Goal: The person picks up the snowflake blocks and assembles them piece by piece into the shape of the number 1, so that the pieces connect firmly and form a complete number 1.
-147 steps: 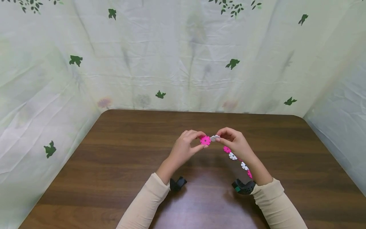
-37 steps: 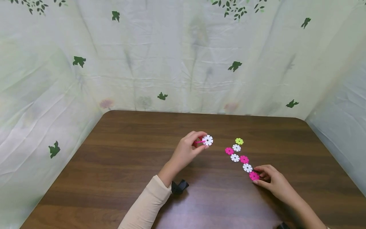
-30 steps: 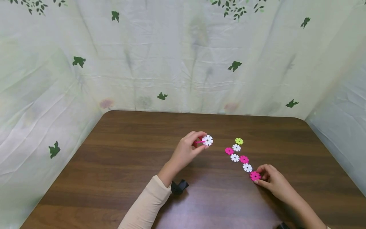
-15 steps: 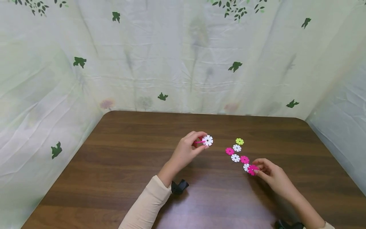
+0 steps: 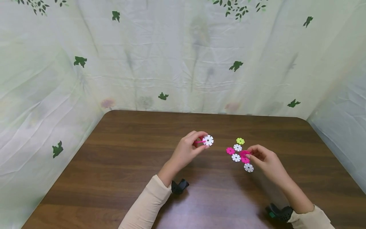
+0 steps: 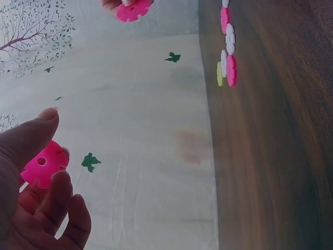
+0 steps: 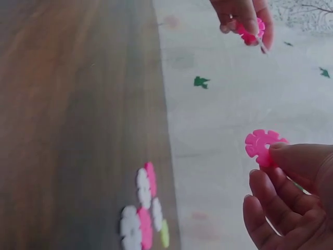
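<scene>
- Pink disc (image 7: 256, 145) is off the counter (image 5: 137, 152) now, no longer down at the near end of the row.
- The right hand (image 5: 266, 163) pinches it between thumb and fingers and lifts it nearer the left hand (image 5: 184, 146) — from above, it hides part of another pink disc (image 5: 245, 160).
- The left hand stays where it is, fingers clamped on a pink piece (image 6: 52, 165). A white piece (image 5: 207, 140) looks stuck to it, and both are up in the air.
- Six discs are left lying down. A white disc (image 5: 248, 168) is nearest the person now, and the lime disc (image 5: 240, 141) sits still at the far end.
- For the work, that means each hand has something up — but the lifted disc is apart from the left hand's pieces, not joined to them.
</scene>
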Demonstrator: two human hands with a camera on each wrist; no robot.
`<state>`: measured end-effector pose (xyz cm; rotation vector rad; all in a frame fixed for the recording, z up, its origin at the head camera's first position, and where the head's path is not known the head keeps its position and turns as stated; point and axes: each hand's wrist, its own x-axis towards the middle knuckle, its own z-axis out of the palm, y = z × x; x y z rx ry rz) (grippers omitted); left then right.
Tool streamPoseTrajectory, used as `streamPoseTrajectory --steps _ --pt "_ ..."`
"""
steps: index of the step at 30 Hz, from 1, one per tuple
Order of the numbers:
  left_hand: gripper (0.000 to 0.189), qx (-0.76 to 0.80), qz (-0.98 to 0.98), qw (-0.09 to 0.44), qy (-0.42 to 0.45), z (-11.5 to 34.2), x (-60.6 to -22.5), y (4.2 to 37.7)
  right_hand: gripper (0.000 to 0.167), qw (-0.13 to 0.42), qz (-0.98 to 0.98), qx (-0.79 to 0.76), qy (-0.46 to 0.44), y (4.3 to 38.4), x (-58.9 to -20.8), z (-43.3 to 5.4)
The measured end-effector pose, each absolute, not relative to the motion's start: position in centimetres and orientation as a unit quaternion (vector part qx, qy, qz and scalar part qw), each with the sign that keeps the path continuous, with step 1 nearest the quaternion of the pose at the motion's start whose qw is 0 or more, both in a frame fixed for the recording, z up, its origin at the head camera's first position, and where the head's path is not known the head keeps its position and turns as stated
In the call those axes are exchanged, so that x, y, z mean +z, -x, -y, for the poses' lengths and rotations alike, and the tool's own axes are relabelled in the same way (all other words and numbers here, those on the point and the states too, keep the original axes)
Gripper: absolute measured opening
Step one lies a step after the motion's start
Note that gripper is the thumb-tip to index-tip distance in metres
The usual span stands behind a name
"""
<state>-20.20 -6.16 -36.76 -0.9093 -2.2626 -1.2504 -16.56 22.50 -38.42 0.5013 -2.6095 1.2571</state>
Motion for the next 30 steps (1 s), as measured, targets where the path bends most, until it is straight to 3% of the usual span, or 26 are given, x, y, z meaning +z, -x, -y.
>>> streamPoseTrajectory --steps 18,30 --pt "0.034 -0.444 0.814 0.178 0.328 6.0 -36.6 19.9 0.013 0.1 0.853 0.468 -0.208 16.8 -33.7 -16.9" --pt "0.036 -0.436 0.818 0.178 0.33 6.1 -36.6 19.9 0.012 0.116 0.831 0.493 -0.231 17.4 -33.0 -14.7"
